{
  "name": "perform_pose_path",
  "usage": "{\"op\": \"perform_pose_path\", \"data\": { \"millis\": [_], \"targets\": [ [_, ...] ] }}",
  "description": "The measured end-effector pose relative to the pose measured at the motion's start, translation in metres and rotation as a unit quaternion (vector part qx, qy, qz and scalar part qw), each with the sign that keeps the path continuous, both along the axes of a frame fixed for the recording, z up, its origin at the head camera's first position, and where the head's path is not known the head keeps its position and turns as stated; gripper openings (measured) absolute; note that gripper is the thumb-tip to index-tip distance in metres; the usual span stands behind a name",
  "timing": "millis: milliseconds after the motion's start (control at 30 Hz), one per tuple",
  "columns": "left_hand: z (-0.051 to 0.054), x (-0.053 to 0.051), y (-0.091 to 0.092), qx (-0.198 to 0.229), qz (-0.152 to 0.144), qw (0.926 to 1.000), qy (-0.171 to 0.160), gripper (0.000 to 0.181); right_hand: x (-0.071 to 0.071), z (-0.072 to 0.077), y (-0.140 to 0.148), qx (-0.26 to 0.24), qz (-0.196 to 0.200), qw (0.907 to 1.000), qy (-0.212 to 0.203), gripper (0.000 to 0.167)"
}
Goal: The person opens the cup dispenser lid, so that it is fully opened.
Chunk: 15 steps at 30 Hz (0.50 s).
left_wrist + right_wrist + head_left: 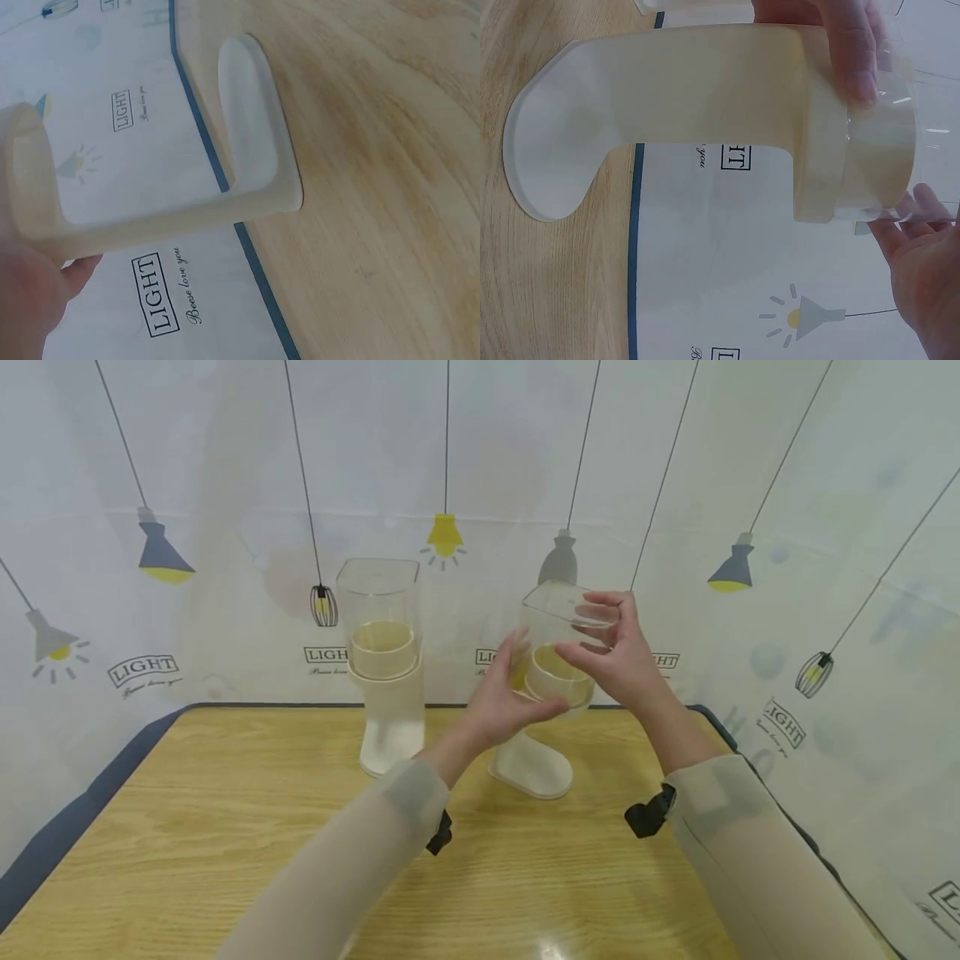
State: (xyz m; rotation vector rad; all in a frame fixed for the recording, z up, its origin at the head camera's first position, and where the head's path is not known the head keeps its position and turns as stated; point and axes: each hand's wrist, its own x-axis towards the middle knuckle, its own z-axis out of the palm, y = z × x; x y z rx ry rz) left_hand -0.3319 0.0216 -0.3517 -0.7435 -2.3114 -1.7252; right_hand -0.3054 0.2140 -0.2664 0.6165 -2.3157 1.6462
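Clear plastic container (551, 614), glossy with thin walls, sits at the collar of a smooth cream stand (536, 768), leaning a little. Left hand (506, 697) grips around the collar, thumb lying over the container's lower wall. Right hand (618, 652) holds the container's upper side, thumb and fingers spread around it. Stand has rounded flat foot, resting on wood-grain table (262, 827). Matching second container (378, 602) upright in second stand (390, 710), to the left. Behind: pale backdrop (517, 443), creased, lamp prints.
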Motion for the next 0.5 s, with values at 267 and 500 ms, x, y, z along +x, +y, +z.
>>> {"op": "perform_pose_path", "data": {
  "millis": [267,500],
  "targets": [
    [-0.009,0.01,0.015,0.012,0.047,0.9973,0.055,0.12,-0.01,-0.012,0.006,0.001,-0.025,0.9997,0.007,0.078],
    [-0.011,0.01,0.02,0.024,0.056,0.997,0.049,0.124,0.015,0.001,-0.008,0.018,-0.05,0.9982,0.026,0.079]
  ]
}}
